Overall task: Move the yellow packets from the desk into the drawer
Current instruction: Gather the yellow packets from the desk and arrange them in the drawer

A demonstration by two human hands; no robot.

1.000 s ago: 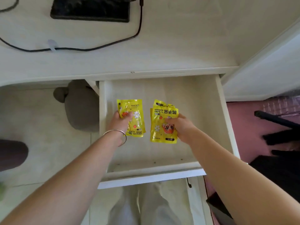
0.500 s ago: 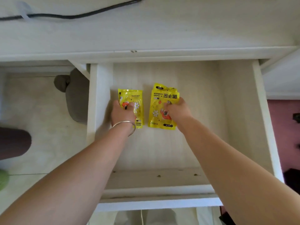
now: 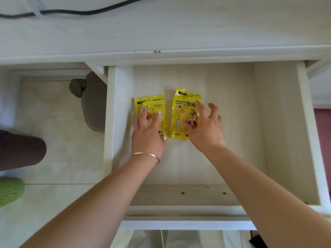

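- The white wooden drawer (image 3: pixel 119 108) stands pulled out from under the white desk top (image 3: pixel 179 33). Its pale wood-grain floor holds two small stacks of glossy yellow hand-warmer packets, in the left half.
- The left stack of yellow packets (image 3: pixel 155 105) lies flat beside the drawer's left wall. Its long axis runs from drawer front to back, and its print reads upright to the wearer.
- The right stack of yellow packets (image 3: pixel 179 113) lies just beside it and parallel, turned half a turn so its lettering reads upside down.
- The left hand (image 3: pixel 146 135), with a thin silver bangle (image 3: pixel 146 155) at the wrist, rests flat on the left stack with fingers straight, gripping nothing.
- The right hand (image 3: pixel 205 129) is spread loosely over the right stack, grasping nothing. Whether it touches is unclear.
- A black cable (image 3: pixel 89 12) lies on the desk top.
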